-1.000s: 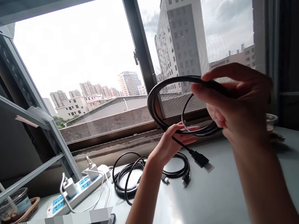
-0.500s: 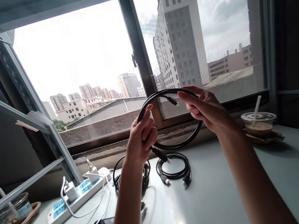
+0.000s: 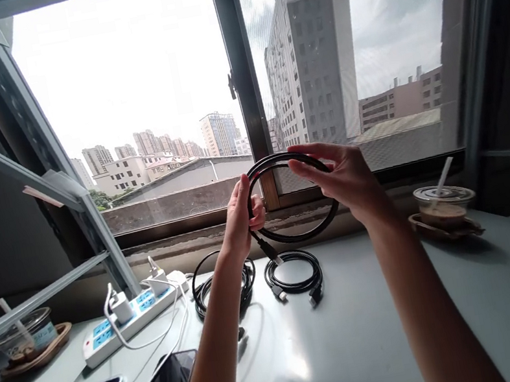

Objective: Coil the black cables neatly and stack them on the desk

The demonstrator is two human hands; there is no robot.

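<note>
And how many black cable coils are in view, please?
3: the held coil in left hand and right hand; the middle coil on the table; the left coil, partly behind the left forearm.

Black cable (image 3: 300,237); power strip (image 3: 134,318) white with seemingly blue sockets.

I see a wide two-pane window (image 3: 244,87) filling the wall ahead; its dark frame splits a bright, cloudy sky, with a tall grey building (image 3: 316,48) in the right pane and low roofs and distant towers in the left; pale metal struts (image 3: 2,156) slant along the left; dark walls close both sides; daylight glares off the pale desk (image 3: 351,345).
</note>
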